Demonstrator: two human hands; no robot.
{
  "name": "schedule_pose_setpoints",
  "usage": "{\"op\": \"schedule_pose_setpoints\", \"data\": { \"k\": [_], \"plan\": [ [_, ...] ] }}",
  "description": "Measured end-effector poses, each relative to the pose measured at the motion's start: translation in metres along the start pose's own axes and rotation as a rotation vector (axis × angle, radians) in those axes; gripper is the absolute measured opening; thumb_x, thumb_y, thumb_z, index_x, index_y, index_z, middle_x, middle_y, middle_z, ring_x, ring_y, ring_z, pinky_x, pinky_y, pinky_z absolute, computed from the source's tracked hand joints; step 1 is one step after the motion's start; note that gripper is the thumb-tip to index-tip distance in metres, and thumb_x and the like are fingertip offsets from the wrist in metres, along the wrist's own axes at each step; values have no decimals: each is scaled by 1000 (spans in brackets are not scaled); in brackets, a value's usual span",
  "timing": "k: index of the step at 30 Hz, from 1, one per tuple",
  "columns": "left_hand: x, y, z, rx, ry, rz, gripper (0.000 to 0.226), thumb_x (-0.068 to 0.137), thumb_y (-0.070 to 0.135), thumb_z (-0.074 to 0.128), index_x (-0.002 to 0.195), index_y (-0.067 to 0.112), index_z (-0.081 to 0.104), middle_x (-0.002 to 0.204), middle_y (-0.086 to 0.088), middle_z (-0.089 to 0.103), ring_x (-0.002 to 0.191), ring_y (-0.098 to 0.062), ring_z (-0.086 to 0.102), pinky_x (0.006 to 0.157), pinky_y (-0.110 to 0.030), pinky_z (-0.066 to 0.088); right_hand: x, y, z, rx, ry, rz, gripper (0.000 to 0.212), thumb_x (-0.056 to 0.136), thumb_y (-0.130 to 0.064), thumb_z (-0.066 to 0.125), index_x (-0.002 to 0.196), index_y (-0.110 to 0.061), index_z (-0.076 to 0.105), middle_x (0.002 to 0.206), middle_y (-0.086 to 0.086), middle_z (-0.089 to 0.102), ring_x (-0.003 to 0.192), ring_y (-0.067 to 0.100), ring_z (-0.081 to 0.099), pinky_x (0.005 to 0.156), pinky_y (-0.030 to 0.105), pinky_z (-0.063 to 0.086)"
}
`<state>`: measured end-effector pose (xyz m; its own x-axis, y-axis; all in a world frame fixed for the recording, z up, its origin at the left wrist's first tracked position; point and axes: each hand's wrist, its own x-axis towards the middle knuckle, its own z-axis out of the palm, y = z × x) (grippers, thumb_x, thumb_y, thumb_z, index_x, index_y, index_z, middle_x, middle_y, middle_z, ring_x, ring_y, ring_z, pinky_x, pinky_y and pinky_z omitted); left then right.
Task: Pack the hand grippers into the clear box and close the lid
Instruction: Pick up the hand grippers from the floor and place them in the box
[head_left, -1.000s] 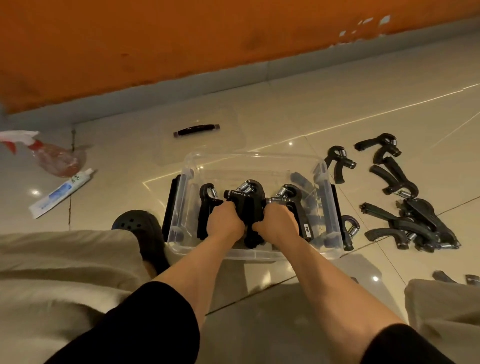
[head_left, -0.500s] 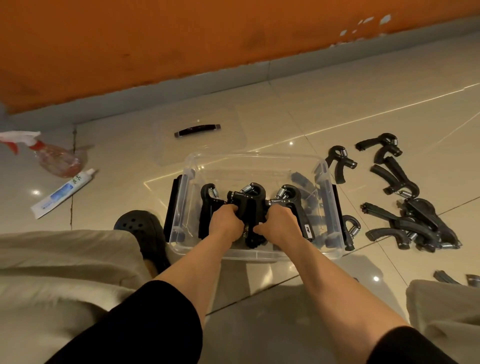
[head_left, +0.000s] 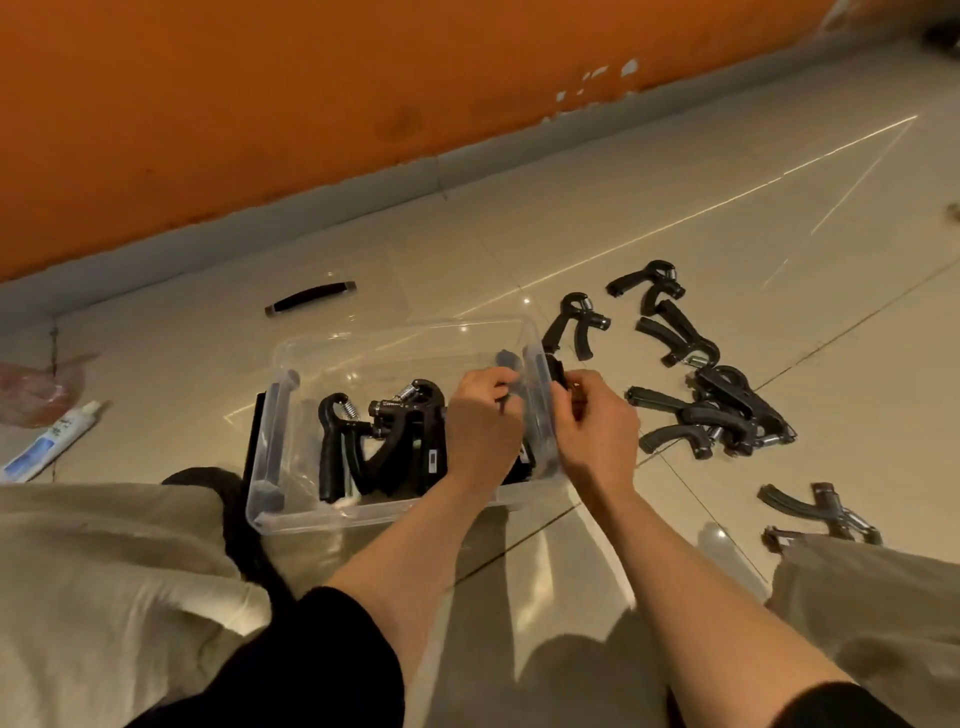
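At far left a toothpaste tube (head_left: 49, 441) lies on the tiled floor (head_left: 675, 171), beside a pinkish spray bottle (head_left: 36, 387) cut by the frame edge. The clear box (head_left: 384, 512) sits open on the floor in front of the seated person; black hand grippers (head_left: 384, 436) stand packed along its near side, left of centre. Beyond the box lies the clear lid (head_left: 374, 270), flat on the floor, black handle (head_left: 310, 297) upward. The left hand (head_left: 483, 421) is inside the box at its right end, fingers curled over a dark part; what it grips cannot be told. The right hand (head_left: 597, 431) is just outside the box's right wall, fingers pinched on a black piece at the wall, either a latch or a gripper. To the right, loose hand grippers (head_left: 701, 395) are scattered on the floor, with two more (head_left: 815, 512) near the person's right knee
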<state>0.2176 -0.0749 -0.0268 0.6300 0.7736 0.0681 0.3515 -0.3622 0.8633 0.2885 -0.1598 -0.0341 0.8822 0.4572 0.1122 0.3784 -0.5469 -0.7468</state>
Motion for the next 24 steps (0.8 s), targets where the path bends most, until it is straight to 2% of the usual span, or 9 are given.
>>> {"op": "schedule_pose_setpoints", "data": {
  "k": [3, 6, 8, 10, 13, 16, 19, 22, 24],
  "plan": [
    [-9, 20, 33, -95, -31, 87, 35, 82, 12, 40, 99, -3, 67, 103, -14, 65, 89, -16, 57, 87, -29, 49, 3, 38, -37, -41, 125, 66, 23, 94, -28, 54, 109, -14, 62, 76, 1, 66, 71, 17, 61, 70, 34, 51],
    [-19, 39, 65, -139, -124, 94, 33, 82, 11, 43, 102, -1, 66, 105, -12, 64, 86, -16, 59, 81, -23, 51, -4, 87, -71, -79, 156, 158, 17, 93, -24, 54, 102, -14, 65, 81, 3, 69, 73, 17, 62, 71, 36, 53],
    [-27, 45, 87, -66, -222, 125, 27, 86, 4, 47, 106, 2, 65, 105, -13, 65, 87, -17, 60, 79, -21, 49, -14, 121, -90, -108, 162, 255, 15, 92, -22, 55, 98, -14, 65, 83, 5, 69, 73, 18, 60, 68, 32, 50],
    [-37, 47, 111, 13, -343, 131, 26, 88, 2, 49, 109, 7, 65, 105, -10, 64, 91, -18, 61, 77, -21, 48, -28, 153, -105, -129, 166, 357, 18, 92, -23, 55, 102, -12, 65, 90, 6, 69, 78, 19, 61, 70, 31, 48],
    [-58, 48, 145, 51, -502, 32, 26, 91, 6, 51, 114, 16, 61, 112, 0, 60, 98, -12, 58, 75, -12, 42, -48, 192, -122, -135, 163, 490, 22, 92, -23, 55, 105, -8, 65, 96, 9, 68, 84, 22, 62, 77, 31, 48],
    [-82, 55, 174, 38, -628, -76, 30, 93, 6, 49, 120, 17, 56, 121, 2, 56, 103, -7, 52, 84, -19, 44, -57, 220, -134, -117, 171, 587, 20, 91, -19, 57, 102, -5, 66, 97, 11, 69, 86, 24, 61, 76, 27, 42],
    [-101, 62, 203, 64, -689, -143, 32, 93, 6, 49, 123, 17, 56, 127, 1, 54, 109, -11, 52, 95, -26, 47, -54, 243, -143, -115, 194, 677, 19, 90, -20, 59, 99, -5, 67, 96, 10, 68, 83, 22, 59, 72, 22, 36],
    [-114, 61, 229, 109, -726, -164, 33, 93, 7, 50, 124, 18, 55, 128, 0, 54, 112, -15, 54, 95, -29, 49, -44, 265, -147, -70, 202, 824, 19, 90, -22, 59, 92, -4, 65, 91, 12, 66, 74, 18, 51, 61, 25, 34],
    [-117, 58, 242, 129, -729, -156, 33, 93, 7, 50, 123, 18, 56, 126, -1, 56, 110, -16, 56, 95, -32, 50, -39, 278, -149, -19, 200, 918, 19, 90, -22, 59, 90, -3, 62, 92, 12, 64, 74, 20, 51, 60, 27, 36]
  ]
}}
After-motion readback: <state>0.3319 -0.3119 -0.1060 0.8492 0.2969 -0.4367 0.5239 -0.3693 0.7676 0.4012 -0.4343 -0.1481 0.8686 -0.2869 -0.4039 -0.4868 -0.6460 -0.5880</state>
